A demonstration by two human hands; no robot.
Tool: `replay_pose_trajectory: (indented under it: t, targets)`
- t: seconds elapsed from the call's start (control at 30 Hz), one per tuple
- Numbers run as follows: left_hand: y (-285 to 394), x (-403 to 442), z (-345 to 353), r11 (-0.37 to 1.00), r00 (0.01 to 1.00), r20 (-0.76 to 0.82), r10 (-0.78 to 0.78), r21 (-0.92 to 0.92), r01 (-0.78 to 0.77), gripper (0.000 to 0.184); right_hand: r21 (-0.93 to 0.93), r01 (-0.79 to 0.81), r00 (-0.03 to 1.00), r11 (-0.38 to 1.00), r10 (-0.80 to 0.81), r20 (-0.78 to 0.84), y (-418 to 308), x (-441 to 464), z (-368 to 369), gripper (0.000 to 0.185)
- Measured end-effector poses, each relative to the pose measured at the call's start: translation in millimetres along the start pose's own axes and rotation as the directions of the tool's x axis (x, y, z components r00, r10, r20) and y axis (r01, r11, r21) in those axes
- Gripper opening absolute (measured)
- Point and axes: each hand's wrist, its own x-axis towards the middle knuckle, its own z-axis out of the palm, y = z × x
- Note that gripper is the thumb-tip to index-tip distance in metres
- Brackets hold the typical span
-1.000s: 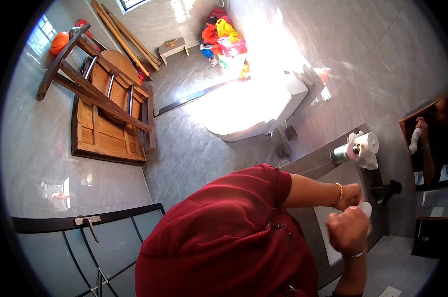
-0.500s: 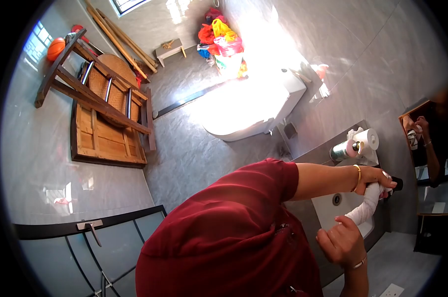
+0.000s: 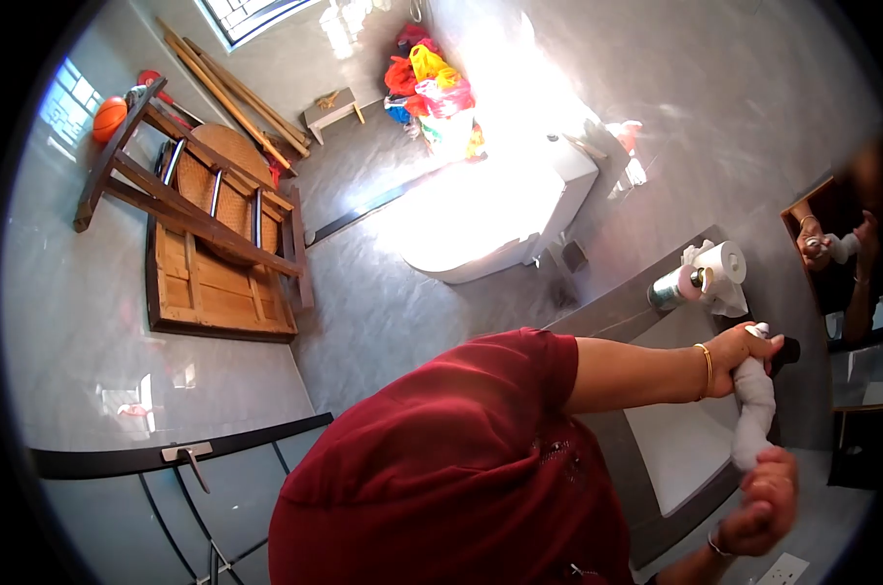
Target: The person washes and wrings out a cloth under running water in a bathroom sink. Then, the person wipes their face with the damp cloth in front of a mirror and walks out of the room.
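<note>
A white cloth (image 3: 755, 409), twisted into a rope, stretches between my two hands above the white sink basin (image 3: 656, 444). My left hand (image 3: 739, 353), with a gold bangle at the wrist, is closed around the cloth's upper end, near the black faucet (image 3: 785, 355). My right hand (image 3: 768, 492) grips the lower end, its fingers wrapped and the wrist bent, out past the basin's edge. The maroon shirt (image 3: 441, 458) covers much of the lower view.
On the counter stand a soap bottle (image 3: 673, 289) and a toilet paper roll (image 3: 726, 263). A mirror (image 3: 822, 263) hangs at right. Beyond are a sunlit white toilet (image 3: 558, 195), colourful plastic bags (image 3: 437, 83), upturned wooden furniture (image 3: 208, 263) and a door (image 3: 188, 497).
My right hand has moved right and turned over, swinging the cloth's lower end from above the basin toward its outer side. My left hand keeps its hold near the faucet.
</note>
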Motion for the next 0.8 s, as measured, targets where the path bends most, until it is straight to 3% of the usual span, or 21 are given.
replay_pose_trajectory:
  t: [0.1, 0.17, 0.27, 0.33, 0.4, 0.5, 0.57, 0.67, 0.73, 0.77, 0.8]
  targets:
    - [-5, 5, -8, 0.983, 0.993, -0.083, -0.082, -0.173, 0.066, 0.02, -0.096, 0.091, 0.993, 0.991, -0.083, 0.083, 0, 3, 10, 0.037]
    - [-6, 1, -10, 0.965, 0.98, -0.16, -0.12, -0.252, 0.077, 0.025, -0.062, -0.02, 0.998, 0.998, 0.017, -0.052, 7, -5, 6, 0.036]
    - [6, -26, 12, 0.988, 0.97, -0.227, 0.088, -0.102, -0.114, 0.035, 0.041, -0.192, 0.914, 0.981, 0.194, -0.356, 33, -27, -12, 0.03]
    - [7, -28, 17, 0.988, 0.983, -0.105, 0.148, -0.017, -0.151, 0.039, 0.139, -0.354, 0.706, 0.925, 0.362, -0.609, 45, -35, -19, 0.029]
    - [8, -29, 26, 0.959, 0.969, 0.047, 0.241, 0.145, -0.245, 0.04, 0.227, -0.405, 0.654, 0.886, 0.454, -0.605, 71, -59, -37, 0.031]
    - [9, -30, 45, 0.763, 0.885, 0.298, 0.358, 0.452, -0.461, 0.038, 0.33, -0.474, 0.467, 0.816, 0.551, -0.692, 89, -67, -25, 0.033]
    - [-1, -23, 42, 0.601, 0.82, 0.48, 0.312, 0.568, -0.562, 0.036, 0.206, -0.494, 0.585, 0.845, 0.498, -0.64, 98, -74, -19, 0.035]
    - [-19, -17, 37, 0.315, 0.663, 0.707, 0.246, 0.589, -0.744, 0.028, 0.252, -0.508, 0.713, 0.824, 0.566, -0.414, 167, -128, -44, 0.047]
    - [-42, -7, 26, 0.2, 0.545, 0.821, 0.171, 0.512, -0.835, 0.024, 0.203, -0.693, 0.567, 0.692, 0.697, -0.44, 182, -135, -35, 0.041]
    - [-48, -9, 20, 0.125, 0.547, 0.836, 0.044, 0.539, -0.833, 0.022, 0.144, -0.561, 0.717, 0.815, 0.566, -0.407, 184, -140, -24, 0.024]
    - [-49, -18, 18, 0.049, 0.551, 0.83, -0.084, 0.555, -0.83, 0.019, 0.564, -0.531, 0.661, 0.632, 0.726, -0.191, 201, -149, -22, 0.018]
